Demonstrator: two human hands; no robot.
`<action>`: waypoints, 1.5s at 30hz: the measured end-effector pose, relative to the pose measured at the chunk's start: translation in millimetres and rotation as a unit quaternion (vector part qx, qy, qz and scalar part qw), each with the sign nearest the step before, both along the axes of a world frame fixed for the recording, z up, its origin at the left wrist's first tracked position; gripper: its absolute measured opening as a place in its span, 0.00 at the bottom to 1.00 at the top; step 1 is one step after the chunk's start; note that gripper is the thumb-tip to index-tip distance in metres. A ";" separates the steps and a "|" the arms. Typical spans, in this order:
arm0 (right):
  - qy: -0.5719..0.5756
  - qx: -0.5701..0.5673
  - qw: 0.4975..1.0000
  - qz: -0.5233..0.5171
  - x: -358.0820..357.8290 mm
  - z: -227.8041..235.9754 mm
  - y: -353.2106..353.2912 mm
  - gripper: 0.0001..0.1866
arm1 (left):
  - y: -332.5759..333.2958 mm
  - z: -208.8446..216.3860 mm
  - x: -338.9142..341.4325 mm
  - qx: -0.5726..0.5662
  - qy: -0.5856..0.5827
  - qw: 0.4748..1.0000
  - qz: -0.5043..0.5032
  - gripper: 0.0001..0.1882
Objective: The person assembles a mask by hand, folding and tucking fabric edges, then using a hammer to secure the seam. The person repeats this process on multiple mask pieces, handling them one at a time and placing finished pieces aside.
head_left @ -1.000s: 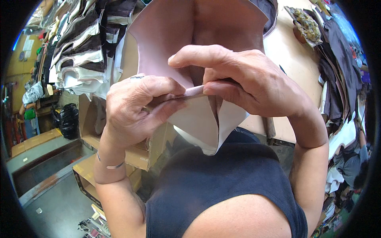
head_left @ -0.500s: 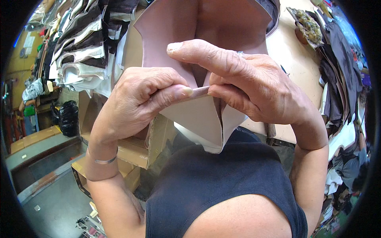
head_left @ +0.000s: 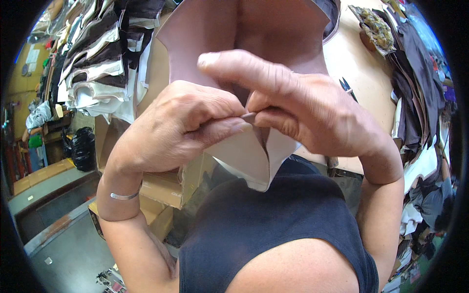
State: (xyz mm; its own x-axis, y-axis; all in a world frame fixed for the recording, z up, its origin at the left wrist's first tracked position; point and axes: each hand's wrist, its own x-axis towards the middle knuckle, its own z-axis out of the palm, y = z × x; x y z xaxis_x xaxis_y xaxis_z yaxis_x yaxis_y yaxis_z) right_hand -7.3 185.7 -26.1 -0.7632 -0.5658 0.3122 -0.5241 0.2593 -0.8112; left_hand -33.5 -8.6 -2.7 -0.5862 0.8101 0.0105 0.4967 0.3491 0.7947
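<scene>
A large mauve-pink leather piece [head_left: 202, 39], pale cream on its other side, spreads away from me over the table. Its near end is folded and narrows to a cream tip [head_left: 249, 168] that hangs in front of my dark top. Thumb and fingers of my left hand [head_left: 181, 119] pinch the leather's folded edge. Close beside them, my right hand [head_left: 312, 107] pinches the same edge, one finger stretched out to the left above it. Only a short bit of the fold shows between the two grips; my fingers cover the rest.
Stacked cut leather pieces [head_left: 95, 73] lie at the far left. Dark leather pieces [head_left: 415, 83] hang over the table's right side. Scissors-like handles [head_left: 346, 85] and a plastic bag of small items [head_left: 373, 29] lie on the table [head_left: 361, 63]. A cardboard box [head_left: 161, 188] stands below my left arm.
My hands have come closer together along the fold, the left one moving right. The leather has shifted slightly left, and less of the edge shows between my fingers.
</scene>
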 end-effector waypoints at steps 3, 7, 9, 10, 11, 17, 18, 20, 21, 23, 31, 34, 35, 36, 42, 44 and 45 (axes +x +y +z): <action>-0.059 0.013 0.998 -0.014 -4.0 0.4 9.9 0.31 | -1.1 2.8 -6.0 -0.039 -0.031 0.999 -0.005 0.06; 0.051 -0.016 0.999 -0.001 -7.8 -8.7 8.8 0.29 | 1.1 0.5 -6.0 -0.038 -0.112 0.992 0.032 0.07; 0.025 -0.015 0.999 0.014 -8.2 -3.7 11.1 0.28 | 2.5 -4.1 -5.9 -0.008 -0.054 0.998 0.027 0.06; 0.004 -0.010 1.000 0.025 -8.9 -3.8 12.8 0.29 | 3.0 -3.4 -4.8 -0.028 -0.026 0.999 0.027 0.06; -0.018 -0.004 0.999 0.035 -9.4 -4.1 14.7 0.29 | 3.4 -1.0 -2.4 -0.049 0.003 0.998 0.027 0.06; -0.086 0.026 0.996 0.026 -9.0 -1.7 19.4 0.36 | 8.3 1.9 0.0 -0.073 0.104 0.991 0.031 0.06; -0.063 0.035 0.997 0.036 -6.0 0.2 13.2 0.38 | 7.2 -0.7 1.0 -0.054 0.114 0.992 0.021 0.07; -0.025 0.069 0.996 0.045 0.9 13.0 10.3 0.40 | 1.4 -5.3 -5.8 0.023 -0.013 0.999 0.034 0.08; -0.004 0.095 0.995 0.043 3.4 20.9 11.6 0.40 | -2.8 12.8 -25.9 -0.050 -0.078 0.996 -0.008 0.10; -0.004 0.023 0.994 0.111 7.1 15.8 7.9 0.39 | -4.5 8.6 -54.5 -0.059 0.071 0.993 0.079 0.11; 0.083 0.027 0.981 0.173 26.4 24.0 4.3 0.31 | -21.1 -38.9 -153.8 -0.104 0.319 0.929 0.159 0.18; 0.216 0.064 0.973 0.053 23.6 22.5 15.2 0.26 | -31.4 31.6 -138.2 -0.089 0.484 0.845 0.212 0.19; 0.259 0.107 0.960 -0.001 19.1 22.0 19.9 0.22 | -27.2 48.5 -126.0 -0.064 0.487 0.846 0.206 0.20; 0.294 0.068 0.953 -0.025 12.2 16.2 17.7 0.19 | -29.2 77.3 -93.7 -0.059 0.490 0.845 0.207 0.20; 0.323 0.181 0.918 -0.140 -37.1 -118.6 26.0 0.14 | 48.8 65.1 7.3 -0.008 0.387 0.920 0.062 0.20; 0.206 0.254 0.935 -0.139 -28.5 -174.3 32.1 0.13 | 66.9 22.6 4.3 0.004 0.349 0.936 0.047 0.21; 0.227 0.263 0.928 -0.133 -19.8 -192.6 32.1 0.13 | 71.0 0.9 0.4 0.003 0.338 0.940 0.052 0.21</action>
